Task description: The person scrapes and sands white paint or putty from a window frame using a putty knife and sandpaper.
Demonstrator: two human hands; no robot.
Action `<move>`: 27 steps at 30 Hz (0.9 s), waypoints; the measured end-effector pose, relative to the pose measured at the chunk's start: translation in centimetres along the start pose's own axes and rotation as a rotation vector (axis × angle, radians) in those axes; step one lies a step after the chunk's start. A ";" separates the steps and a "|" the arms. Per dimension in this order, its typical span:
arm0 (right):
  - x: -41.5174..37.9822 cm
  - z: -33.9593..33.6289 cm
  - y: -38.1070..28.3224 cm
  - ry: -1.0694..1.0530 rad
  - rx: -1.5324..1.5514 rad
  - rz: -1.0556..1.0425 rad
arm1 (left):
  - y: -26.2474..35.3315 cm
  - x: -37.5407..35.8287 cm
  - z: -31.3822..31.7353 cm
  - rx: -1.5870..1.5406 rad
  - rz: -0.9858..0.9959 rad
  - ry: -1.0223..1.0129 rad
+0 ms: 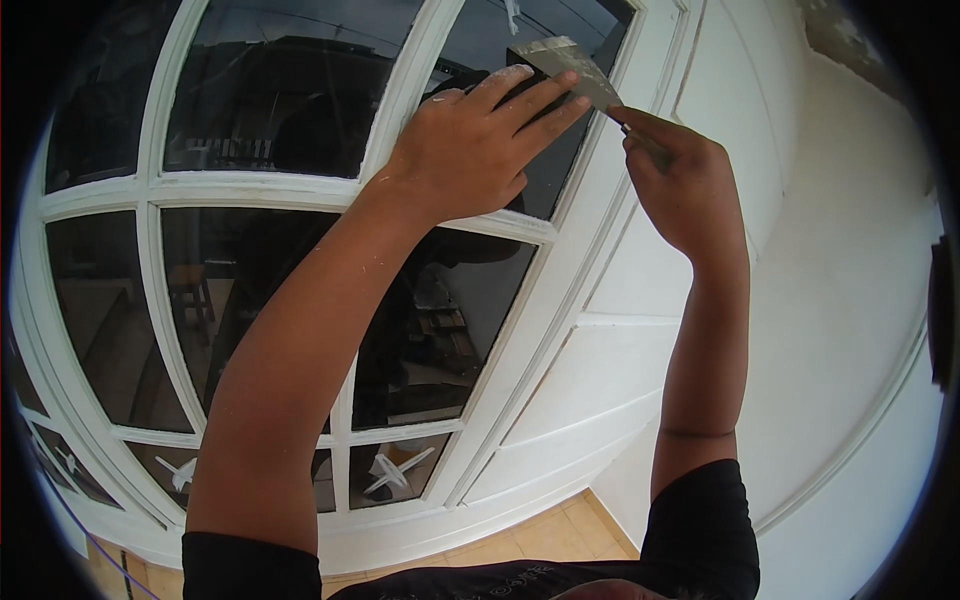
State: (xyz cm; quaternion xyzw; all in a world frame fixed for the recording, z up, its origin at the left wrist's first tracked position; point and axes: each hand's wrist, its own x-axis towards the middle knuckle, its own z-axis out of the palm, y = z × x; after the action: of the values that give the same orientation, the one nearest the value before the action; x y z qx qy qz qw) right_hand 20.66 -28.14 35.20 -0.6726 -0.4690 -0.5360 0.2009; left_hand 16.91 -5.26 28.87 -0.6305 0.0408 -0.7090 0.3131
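My right hand is closed around the handle of a putty knife, its index finger stretched along toward the blade. The wide metal blade points up and left over a dark window pane and carries whitish residue near its edge. My left hand has its fingers spread, with the fingertips at the blade's lower side. White specks show on its fingers and forearm. Just above the blade, a white paint streak marks the same pane.
White wooden bars divide the window into several panes. A white painted cross marks one lower pane. White panelling and a pale wall stand at right, with tan floor tiles below. A purple cable runs at lower left.
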 end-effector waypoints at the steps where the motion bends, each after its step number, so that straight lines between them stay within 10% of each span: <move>1: 0.0 0.5 0.1 0.049 0.014 -0.045 | 0.0 0.0 -0.1 -0.031 0.014 0.015; 27: -0.3 1.6 0.2 0.132 0.045 -0.042 | 0.2 0.1 0.2 -0.053 -0.002 0.034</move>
State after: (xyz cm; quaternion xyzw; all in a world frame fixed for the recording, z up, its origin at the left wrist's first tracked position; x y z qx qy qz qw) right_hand 21.67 -27.15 34.40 -0.6211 -0.4809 -0.5724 0.2352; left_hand 17.14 -5.40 28.86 -0.6266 0.0642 -0.7185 0.2950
